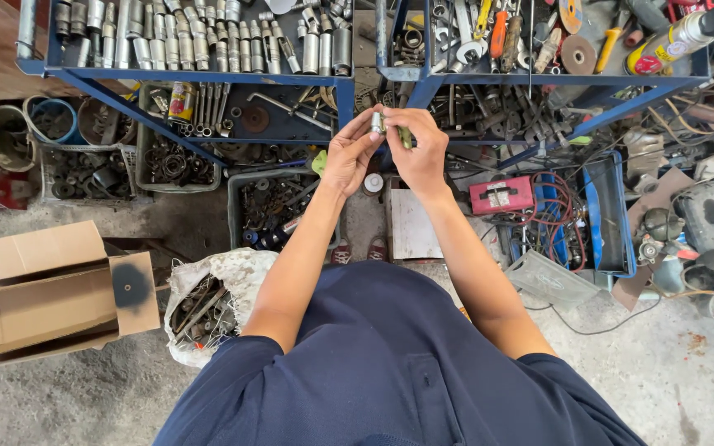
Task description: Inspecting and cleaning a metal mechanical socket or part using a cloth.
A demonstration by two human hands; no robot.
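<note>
rack: blue steel tool rack point(208, 78), sockets & wrenches in trays, just beyond hands
left hand: point(349, 157) fingertips pinching short silver metal socket point(378, 123), held above floor clutter
right hand: point(420, 153) clenched on dark green-handled tool point(404, 135); long axis tilted, tip touching socket

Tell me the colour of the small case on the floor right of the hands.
Red, with a pale label; the case shows in the head view.

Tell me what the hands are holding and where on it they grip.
Both hands hold a small metal socket on a green-handled tool: left hand fingertips pinch the socket, right hand wraps the handle.
</note>
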